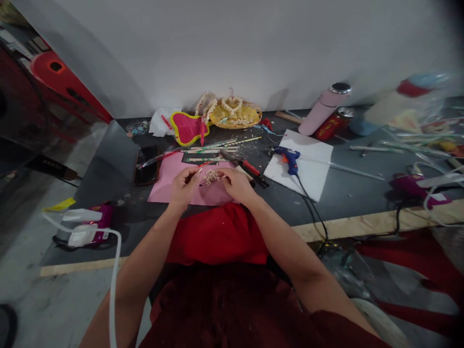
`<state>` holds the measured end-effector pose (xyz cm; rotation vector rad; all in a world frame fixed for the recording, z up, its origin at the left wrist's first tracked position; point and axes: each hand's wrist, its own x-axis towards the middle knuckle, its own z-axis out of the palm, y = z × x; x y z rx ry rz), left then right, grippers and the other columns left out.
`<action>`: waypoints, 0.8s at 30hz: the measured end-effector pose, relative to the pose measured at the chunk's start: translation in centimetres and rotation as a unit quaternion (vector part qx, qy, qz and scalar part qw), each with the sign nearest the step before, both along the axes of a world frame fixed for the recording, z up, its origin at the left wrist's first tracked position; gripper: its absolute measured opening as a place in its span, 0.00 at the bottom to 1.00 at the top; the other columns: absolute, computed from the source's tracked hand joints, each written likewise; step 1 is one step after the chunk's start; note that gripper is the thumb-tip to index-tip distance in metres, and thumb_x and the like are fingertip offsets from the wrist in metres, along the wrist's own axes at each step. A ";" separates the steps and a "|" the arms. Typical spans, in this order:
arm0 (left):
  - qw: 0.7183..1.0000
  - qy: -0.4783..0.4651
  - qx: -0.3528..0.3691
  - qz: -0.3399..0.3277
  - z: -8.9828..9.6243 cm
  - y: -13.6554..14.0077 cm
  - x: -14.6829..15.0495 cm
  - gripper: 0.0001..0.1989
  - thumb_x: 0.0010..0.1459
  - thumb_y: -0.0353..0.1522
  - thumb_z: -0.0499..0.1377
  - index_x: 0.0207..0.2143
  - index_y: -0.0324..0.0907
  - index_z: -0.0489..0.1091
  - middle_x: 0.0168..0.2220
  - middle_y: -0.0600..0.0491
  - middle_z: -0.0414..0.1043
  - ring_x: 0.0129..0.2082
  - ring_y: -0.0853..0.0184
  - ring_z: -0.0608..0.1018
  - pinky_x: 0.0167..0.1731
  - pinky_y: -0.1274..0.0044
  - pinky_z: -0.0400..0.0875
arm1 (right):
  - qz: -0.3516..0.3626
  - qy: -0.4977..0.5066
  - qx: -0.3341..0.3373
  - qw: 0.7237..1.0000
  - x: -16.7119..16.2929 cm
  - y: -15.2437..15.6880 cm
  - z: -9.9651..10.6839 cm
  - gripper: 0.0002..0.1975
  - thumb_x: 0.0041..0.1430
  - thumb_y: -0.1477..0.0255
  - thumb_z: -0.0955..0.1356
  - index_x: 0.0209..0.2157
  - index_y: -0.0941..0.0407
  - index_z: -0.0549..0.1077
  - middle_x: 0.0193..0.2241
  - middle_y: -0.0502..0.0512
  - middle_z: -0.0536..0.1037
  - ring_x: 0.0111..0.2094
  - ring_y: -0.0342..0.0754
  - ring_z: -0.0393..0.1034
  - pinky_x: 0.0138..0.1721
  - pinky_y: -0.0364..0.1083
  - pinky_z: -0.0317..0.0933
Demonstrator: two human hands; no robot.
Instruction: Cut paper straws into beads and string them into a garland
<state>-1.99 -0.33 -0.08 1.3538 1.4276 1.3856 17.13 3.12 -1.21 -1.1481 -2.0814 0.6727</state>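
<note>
Over a pink sheet [168, 181] on the dark table, both of my hands are close together. A cluster of small beige pieces [210, 177] lies between them. My left hand [184, 187] has its thumb and fingers drawn together in a pinch, with a small pale speck at the fingertips too small to name. The fingertips of my right hand [237, 183] close on the right edge of the cluster. Just behind the hands are pliers with red handles [251, 167] and several thin strips [213, 147].
A blue glue gun [290, 158] rests on a white board [319, 176]. Toward the wall stand a yellow basket [217, 122], a pink bottle [322, 111] and a red can [332, 124]. A phone [146, 165] lies left; a white cable [115, 270] crosses near my left arm.
</note>
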 end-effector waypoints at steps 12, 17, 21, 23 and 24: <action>1.000 -0.025 -0.007 0.007 0.3 0.0 0.3 0.12 0.52 0.38 0.62 0.36 0.40 0.74 0.27 0.55 0.69 0.24 0.75 0.65 0.23 0.81 0.61 | -0.034 -0.179 0.035 0.983 0.5 -0.1 0.4 0.14 0.60 0.77 0.61 0.44 0.57 0.74 0.43 0.59 0.75 0.46 0.50 0.67 0.50 0.48 0.60; 1.000 -0.026 -0.012 0.008 0.3 -0.1 0.4 0.12 0.51 0.38 0.62 0.36 0.40 0.74 0.27 0.55 0.69 0.23 0.75 0.65 0.23 0.81 0.61 | -0.022 -0.239 0.029 0.970 0.3 -0.5 1.0 0.15 0.59 0.79 0.61 0.43 0.56 0.75 0.43 0.58 0.74 0.47 0.50 0.65 0.50 0.47 0.59; 1.000 -0.018 -0.011 0.004 0.0 0.0 0.3 0.12 0.52 0.38 0.62 0.36 0.40 0.74 0.26 0.55 0.70 0.23 0.75 0.66 0.22 0.81 0.61 | -0.036 -0.227 0.016 0.973 0.2 -0.5 1.3 0.17 0.61 0.78 0.59 0.48 0.54 0.73 0.46 0.57 0.73 0.48 0.49 0.65 0.48 0.46 0.60; 1.000 -0.014 -0.013 0.000 -0.1 0.0 0.3 0.12 0.52 0.38 0.61 0.36 0.40 0.74 0.26 0.55 0.70 0.23 0.74 0.66 0.23 0.81 0.61 | -0.037 -0.230 0.009 0.972 0.1 -0.5 1.3 0.18 0.62 0.77 0.59 0.49 0.52 0.73 0.46 0.56 0.73 0.47 0.49 0.66 0.46 0.45 0.61; 1.000 -0.014 -0.016 -0.003 -0.1 0.0 0.4 0.12 0.52 0.38 0.61 0.36 0.40 0.74 0.26 0.55 0.70 0.23 0.74 0.67 0.23 0.81 0.62 | -0.037 -0.233 0.006 0.972 -0.1 -0.5 1.1 0.17 0.63 0.76 0.59 0.49 0.51 0.73 0.46 0.55 0.73 0.47 0.49 0.66 0.45 0.45 0.61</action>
